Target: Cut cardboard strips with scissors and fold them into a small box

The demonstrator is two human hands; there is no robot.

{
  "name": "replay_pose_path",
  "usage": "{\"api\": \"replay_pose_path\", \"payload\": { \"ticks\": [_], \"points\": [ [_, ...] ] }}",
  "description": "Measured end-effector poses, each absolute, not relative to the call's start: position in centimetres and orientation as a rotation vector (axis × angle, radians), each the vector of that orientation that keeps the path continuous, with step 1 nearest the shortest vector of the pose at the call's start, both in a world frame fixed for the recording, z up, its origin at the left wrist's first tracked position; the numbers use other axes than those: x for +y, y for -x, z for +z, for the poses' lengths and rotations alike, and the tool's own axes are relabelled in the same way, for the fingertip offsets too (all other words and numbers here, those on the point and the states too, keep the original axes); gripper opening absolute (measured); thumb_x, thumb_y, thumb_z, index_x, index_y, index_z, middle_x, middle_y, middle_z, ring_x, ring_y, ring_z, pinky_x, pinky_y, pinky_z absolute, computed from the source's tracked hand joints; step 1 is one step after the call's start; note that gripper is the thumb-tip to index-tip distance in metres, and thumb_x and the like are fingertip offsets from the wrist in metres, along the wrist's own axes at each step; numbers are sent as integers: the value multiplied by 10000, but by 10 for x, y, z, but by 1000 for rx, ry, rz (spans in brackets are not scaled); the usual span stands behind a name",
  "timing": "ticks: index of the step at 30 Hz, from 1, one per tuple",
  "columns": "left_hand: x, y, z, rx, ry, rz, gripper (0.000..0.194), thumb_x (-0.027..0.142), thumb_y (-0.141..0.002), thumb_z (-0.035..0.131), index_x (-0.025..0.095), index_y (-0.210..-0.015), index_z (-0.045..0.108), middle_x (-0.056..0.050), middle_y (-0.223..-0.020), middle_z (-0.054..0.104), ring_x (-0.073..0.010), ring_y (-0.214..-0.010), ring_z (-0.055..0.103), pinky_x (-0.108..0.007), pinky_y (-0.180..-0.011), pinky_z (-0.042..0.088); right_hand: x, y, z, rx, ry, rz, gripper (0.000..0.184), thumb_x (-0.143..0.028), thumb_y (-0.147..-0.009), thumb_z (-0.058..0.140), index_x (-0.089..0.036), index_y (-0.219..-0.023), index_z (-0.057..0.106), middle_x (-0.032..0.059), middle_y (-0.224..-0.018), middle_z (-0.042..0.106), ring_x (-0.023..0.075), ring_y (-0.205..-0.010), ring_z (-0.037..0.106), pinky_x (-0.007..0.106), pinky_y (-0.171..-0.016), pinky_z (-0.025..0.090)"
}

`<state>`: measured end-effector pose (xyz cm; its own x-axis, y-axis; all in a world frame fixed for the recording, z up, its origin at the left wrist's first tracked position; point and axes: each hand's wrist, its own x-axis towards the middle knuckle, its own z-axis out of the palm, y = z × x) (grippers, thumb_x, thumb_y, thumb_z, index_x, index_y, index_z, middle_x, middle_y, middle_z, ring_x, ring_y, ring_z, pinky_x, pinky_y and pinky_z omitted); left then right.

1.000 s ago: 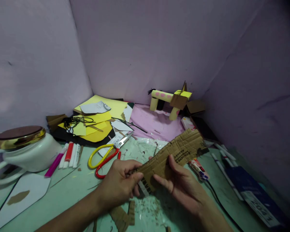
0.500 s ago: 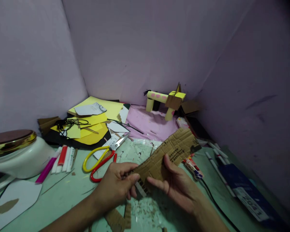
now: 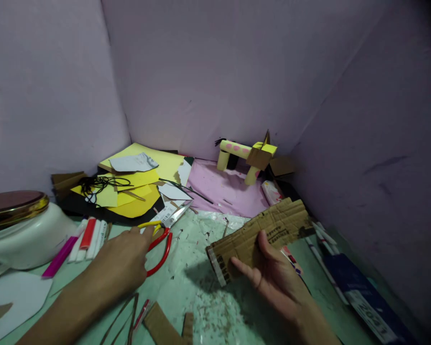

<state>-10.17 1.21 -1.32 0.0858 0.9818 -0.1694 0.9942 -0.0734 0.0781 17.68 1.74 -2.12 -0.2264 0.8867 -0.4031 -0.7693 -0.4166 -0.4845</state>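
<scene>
My left hand [image 3: 124,256] is at the yellow handle loop of a pair of scissors [image 3: 167,223], fingers curled over it. Its fingertips are mostly hidden behind the back of the hand. The scissors have one yellow and one red loop, and their blades point away to the right. In my right hand [image 3: 273,282] is a piece of brown corrugated cardboard [image 3: 251,235], pinched with the thumb on its near face. Dark print and a pale strip mark the cardboard, which is raised above the table and tilted.
Yellow paper sheets [image 3: 136,196] with tangled black cord [image 3: 96,187] lie at back left. Markers [image 3: 93,239] and a white pot [image 3: 32,235] stand left. A paper animal figure [image 3: 237,149] stands at the back. Cardboard scraps [image 3: 161,326] lie in front; a blue pack [image 3: 362,292] sits right.
My left hand has let go of the cardboard and moved left onto the scissors, whose red loop has shifted slightly right. My right hand keeps the cardboard, now a little farther right.
</scene>
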Motion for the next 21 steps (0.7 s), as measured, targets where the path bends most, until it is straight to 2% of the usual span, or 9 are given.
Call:
{"api": "replay_pose_path", "payload": {
  "ticks": [4,8,11,15,18,21],
  "points": [
    [13,84,-10,2099,-2149,-107,580,53,-648,407,122,-1215,508,-198,-987,652,-361,-863,643,-400,-633,460,17,-180,-22,-237,738,1868,201,-203,-682,767,-225,-864,684,-4,-909,743,219,-804,708,414,-650,620],
    [18,86,2,2126,-2052,-32,658,102,-657,426,145,-1314,428,-185,-912,696,-385,-795,656,-391,-583,438,16,-181,-23,-247,746,1848,168,-221,-698,756,-233,-851,688,-15,-887,736,187,-803,703,396,-685,616],
    [20,94,9,2106,-1920,328,535,241,-726,468,193,-1259,472,-132,-880,708,-352,-788,659,-351,-581,436,16,-182,-22,-212,752,1811,164,-210,-689,760,-238,-832,685,-11,-892,734,207,-800,698,423,-645,620],
    [15,90,8,1890,-1815,789,418,460,-753,545,198,-1078,526,-15,-633,666,-251,-590,631,-269,-489,408,16,-181,-20,-198,725,1782,223,-198,-648,790,-225,-841,682,9,-882,741,224,-796,695,425,-624,619],
    [8,77,-2,1785,-1938,989,318,463,-798,503,214,-987,563,-27,-681,680,-244,-630,651,-273,-534,441,15,-180,-18,-212,732,1792,236,-204,-635,799,-218,-840,685,5,-885,743,222,-788,701,408,-631,622],
    [4,63,-16,1686,-2020,1034,281,388,-855,409,239,-1036,563,-29,-708,682,-234,-680,671,-283,-624,486,14,-180,-17,-211,729,1781,276,-204,-603,819,-230,-845,687,-6,-881,744,237,-783,704,419,-606,624]
  ]
}}
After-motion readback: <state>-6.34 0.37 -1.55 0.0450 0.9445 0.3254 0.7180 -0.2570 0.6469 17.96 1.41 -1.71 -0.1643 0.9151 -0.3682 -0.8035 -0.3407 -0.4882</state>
